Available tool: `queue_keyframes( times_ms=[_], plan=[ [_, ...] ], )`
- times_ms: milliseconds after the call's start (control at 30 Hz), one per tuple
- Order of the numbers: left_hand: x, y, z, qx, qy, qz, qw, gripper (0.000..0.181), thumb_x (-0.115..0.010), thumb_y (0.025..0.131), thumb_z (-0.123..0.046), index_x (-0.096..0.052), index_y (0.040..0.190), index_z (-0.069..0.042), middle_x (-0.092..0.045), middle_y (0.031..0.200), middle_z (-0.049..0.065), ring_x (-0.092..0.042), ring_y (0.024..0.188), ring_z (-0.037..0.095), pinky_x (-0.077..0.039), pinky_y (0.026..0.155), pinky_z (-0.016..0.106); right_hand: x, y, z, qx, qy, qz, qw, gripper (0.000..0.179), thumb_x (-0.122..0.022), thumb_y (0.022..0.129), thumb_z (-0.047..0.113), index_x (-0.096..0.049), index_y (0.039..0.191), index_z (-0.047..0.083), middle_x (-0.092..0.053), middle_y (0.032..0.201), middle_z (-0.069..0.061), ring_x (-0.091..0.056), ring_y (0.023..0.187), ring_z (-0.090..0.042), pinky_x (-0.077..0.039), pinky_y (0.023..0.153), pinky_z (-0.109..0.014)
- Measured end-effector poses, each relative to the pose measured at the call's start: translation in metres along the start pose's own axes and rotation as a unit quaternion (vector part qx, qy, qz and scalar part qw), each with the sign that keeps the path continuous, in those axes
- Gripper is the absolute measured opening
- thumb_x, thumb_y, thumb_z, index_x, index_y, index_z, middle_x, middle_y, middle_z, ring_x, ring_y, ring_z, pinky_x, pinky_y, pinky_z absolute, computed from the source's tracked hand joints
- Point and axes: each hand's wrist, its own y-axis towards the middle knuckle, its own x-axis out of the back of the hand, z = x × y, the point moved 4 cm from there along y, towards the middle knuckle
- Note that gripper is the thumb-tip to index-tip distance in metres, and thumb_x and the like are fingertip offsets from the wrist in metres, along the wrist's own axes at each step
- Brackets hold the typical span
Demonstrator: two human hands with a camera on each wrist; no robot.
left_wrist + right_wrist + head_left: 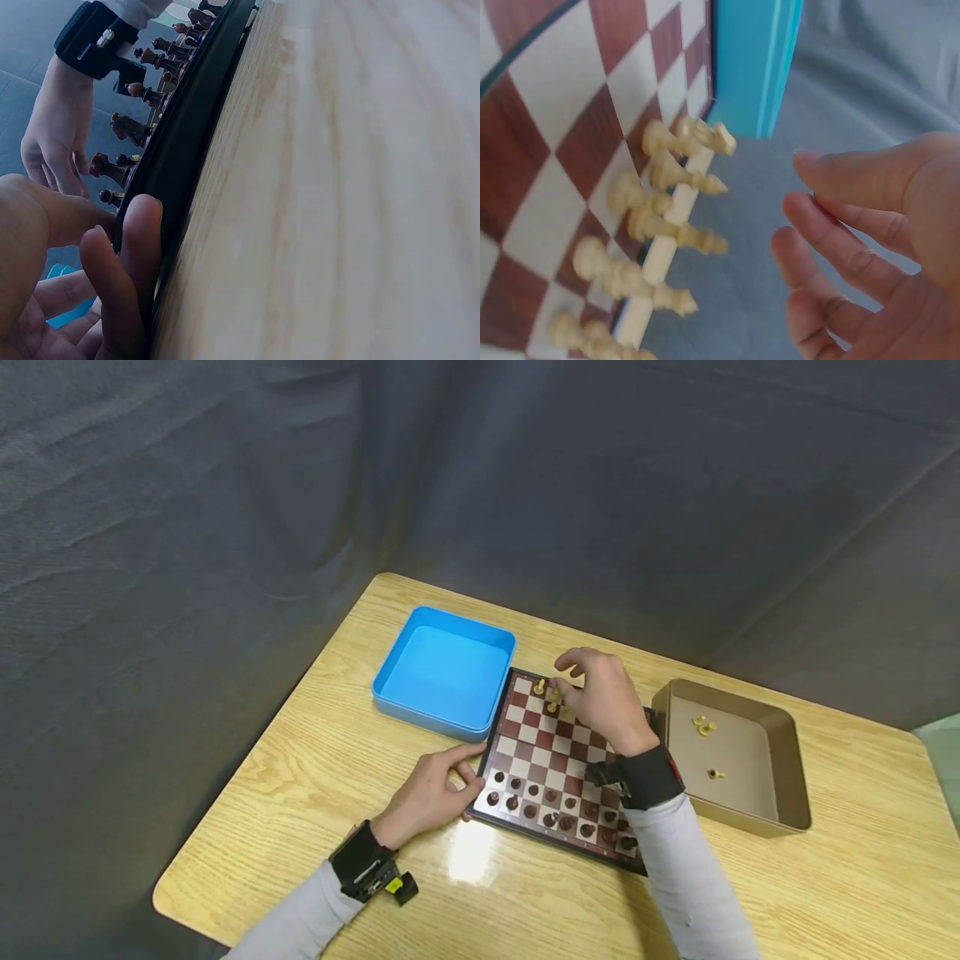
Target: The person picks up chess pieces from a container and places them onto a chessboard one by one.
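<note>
A brown-and-white chessboard (545, 757) lies on the table, dark pieces (530, 811) along its near side and pale yellow pieces (552, 702) along its far side. At the board's near left corner, my left hand (431, 793) holds the edge; in the left wrist view thumb and fingers (141, 232) are bent around the black rim. My right hand (603, 697) hovers over the far rows, hiding part of them. In the right wrist view, its fingers (847, 255) are loosely bent, hold nothing and stand apart from the pale pieces (679, 232).
To the left of the board stands a blue tray (427, 720) with nothing in it. A tan tray (783, 768) on the right contains several loose pale pieces (705, 727). Dark cloth (525, 510) hangs behind the wooden table (300, 793).
</note>
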Motion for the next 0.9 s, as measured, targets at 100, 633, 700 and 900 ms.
queue_keyframes(
  times_ms=[100, 633, 700, 900],
  plan=[
    [0.0, 0.0, -0.001, 0.005, 0.0, 0.002, 1.0, 0.056, -0.068, 0.096, -0.019, -0.055, 0.149, -0.008, -0.073, 0.09, -0.007, -0.067, 0.05, 0.008, -0.039, 0.036, 0.022, 0.009, -0.006, -0.001, -0.001, -0.01, -0.011, 0.9999, 0.023, -0.071, 0.094, 0.014, -0.074, 0.115, 0.003, -0.073, 0.114, -0.017, -0.066, 0.1, -0.036, -0.055, 0.075, -0.049],
    [0.001, 0.0, -0.001, 0.014, -0.005, -0.005, 0.9999, 0.056, -0.069, 0.095, -0.018, -0.056, 0.149, -0.008, -0.072, 0.092, -0.006, -0.067, 0.05, 0.01, -0.04, 0.035, 0.024, 0.047, -0.044, -0.025, 0.024, -0.036, -0.085, 0.9955, 0.014, -0.069, 0.093, 0.003, -0.076, 0.103, -0.003, -0.073, 0.098, -0.019, -0.066, 0.081, -0.033, -0.045, 0.058, -0.039],
    [0.0, 0.0, -0.002, 0.012, -0.005, -0.004, 0.9999, 0.056, -0.069, 0.095, -0.017, -0.056, 0.149, -0.008, -0.072, 0.092, -0.006, -0.066, 0.05, 0.01, -0.039, 0.035, 0.023, 0.051, -0.049, -0.029, 0.025, -0.04, -0.092, 0.9946, 0.012, -0.069, 0.092, 0.002, -0.076, 0.1, -0.003, -0.073, 0.094, -0.019, -0.065, 0.078, -0.032, -0.045, 0.058, -0.039],
    [-0.001, -0.001, -0.002, 0.009, -0.004, -0.005, 0.9999, 0.056, -0.07, 0.095, -0.017, -0.056, 0.148, -0.008, -0.072, 0.09, -0.007, -0.064, 0.047, 0.011, -0.037, 0.036, 0.022, 0.061, -0.064, -0.04, 0.016, -0.047, -0.1, 0.9937, 0.011, -0.068, 0.092, -0.001, -0.077, 0.097, -0.002, -0.072, 0.085, -0.015, -0.063, 0.071, -0.025, -0.047, 0.06, -0.039]
  ],
)
